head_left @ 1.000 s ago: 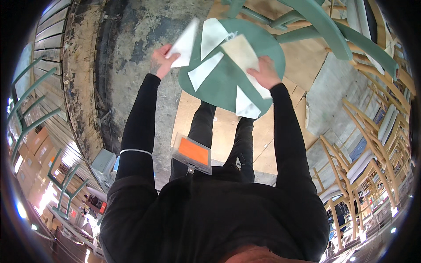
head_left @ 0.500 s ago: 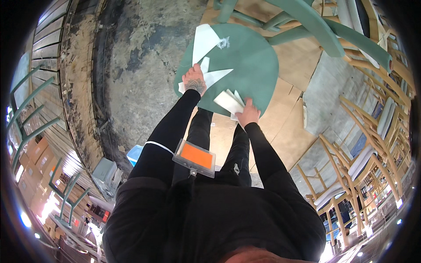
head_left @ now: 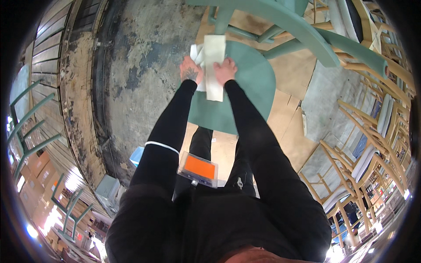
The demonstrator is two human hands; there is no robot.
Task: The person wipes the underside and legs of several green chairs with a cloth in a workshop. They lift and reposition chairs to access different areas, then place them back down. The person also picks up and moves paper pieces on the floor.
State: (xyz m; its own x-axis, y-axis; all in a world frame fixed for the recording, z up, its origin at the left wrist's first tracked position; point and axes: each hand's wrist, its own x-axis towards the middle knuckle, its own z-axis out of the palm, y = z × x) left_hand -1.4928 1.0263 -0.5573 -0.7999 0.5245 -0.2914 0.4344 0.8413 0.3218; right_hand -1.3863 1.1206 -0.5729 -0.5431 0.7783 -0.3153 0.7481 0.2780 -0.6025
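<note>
A smooth green rounded seat [head_left: 250, 96] lies in front of me. Over its left part, both hands are side by side. My right hand [head_left: 226, 70] is closed on the right edge of a long cream strip [head_left: 215, 55], upright in the view, which looks like stiff paper or thin sheet material. My left hand [head_left: 191, 71], tattooed on its back, is closed on some white pieces [head_left: 196, 52] of similar material. The cream strip partly covers them, and some left fingertips are hidden. Whether the strip and the white pieces touch, I cannot tell.
A green curved chair frame [head_left: 285, 19] rises at the far side. Wooden chairs [head_left: 359, 162] are stacked along the right, green chair frames [head_left: 33, 127] stand left. Brown cardboard [head_left: 285, 114] covers the floor. An orange badge [head_left: 199, 167] hangs before me.
My right hand has come from the seat's near right edge to beside the left hand, bringing the cream strip. White pieces spread over the seat are now gathered at my left hand.
</note>
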